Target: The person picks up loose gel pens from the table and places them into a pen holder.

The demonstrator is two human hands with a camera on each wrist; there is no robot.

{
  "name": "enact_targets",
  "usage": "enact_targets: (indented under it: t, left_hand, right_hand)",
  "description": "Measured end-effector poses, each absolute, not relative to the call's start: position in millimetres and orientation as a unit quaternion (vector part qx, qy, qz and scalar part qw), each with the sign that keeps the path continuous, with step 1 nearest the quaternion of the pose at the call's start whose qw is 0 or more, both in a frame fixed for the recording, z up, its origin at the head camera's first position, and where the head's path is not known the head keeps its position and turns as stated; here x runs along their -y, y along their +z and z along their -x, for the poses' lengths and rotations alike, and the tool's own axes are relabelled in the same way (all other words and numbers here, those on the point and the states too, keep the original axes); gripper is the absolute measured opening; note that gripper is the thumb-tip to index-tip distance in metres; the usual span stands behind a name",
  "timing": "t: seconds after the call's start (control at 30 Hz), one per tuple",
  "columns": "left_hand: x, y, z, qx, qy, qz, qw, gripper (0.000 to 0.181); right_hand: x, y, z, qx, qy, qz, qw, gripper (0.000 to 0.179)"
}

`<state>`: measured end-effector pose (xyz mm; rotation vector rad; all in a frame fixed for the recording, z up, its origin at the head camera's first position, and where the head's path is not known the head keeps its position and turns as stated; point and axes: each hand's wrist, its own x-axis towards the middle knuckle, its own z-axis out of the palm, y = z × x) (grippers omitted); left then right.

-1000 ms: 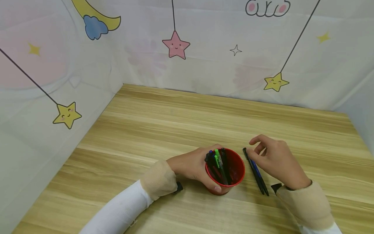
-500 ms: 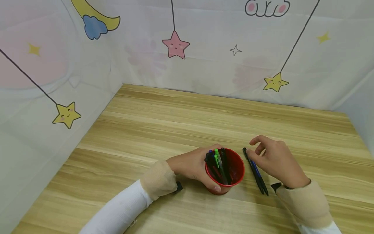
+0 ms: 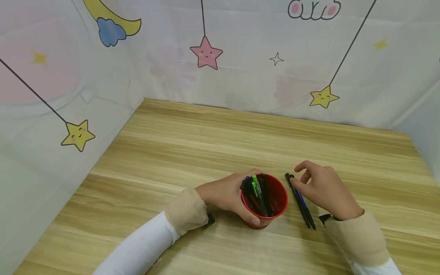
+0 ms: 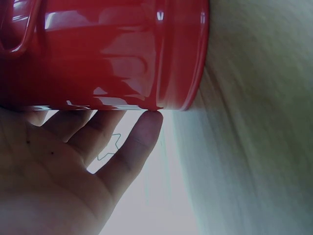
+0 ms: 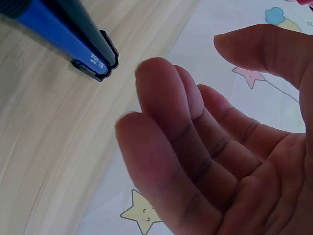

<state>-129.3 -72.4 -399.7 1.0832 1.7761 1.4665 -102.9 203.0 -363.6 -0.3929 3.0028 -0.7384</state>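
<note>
In the head view a red cup stands upright on the table, with several pens leaning inside it, mostly black, one bright green. My left hand grips the cup from its left side, thumb at the front and fingers behind. The left wrist view has fingertips touching the glossy red wall. To the cup's right lie two pens side by side, a black pen and a blue pen with black ends. Just right of them hovers my right hand, fingers loosely bent, holding nothing; the right wrist view confirms a gap between thumb and fingers.
The wood-grain table runs back to a white cloth wall printed with stars. Another cloth wall borders the left side. Both wrists wear beige bands, the left band lying over a white sleeve.
My right hand has drifted down very slightly, uncovering more of the blue pen's upper end. The left hand, cup and pens stay put.
</note>
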Motion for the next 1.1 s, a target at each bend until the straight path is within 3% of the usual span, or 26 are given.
enact_targets:
  t: [1.1]
  left_hand:
    - [70.5,-399.3,131.0,-0.672,0.547,-0.405,0.291,0.081]
  right_hand:
    - [-210.5,-368.0,107.4,-0.967,-0.220,0.115,0.065,0.031]
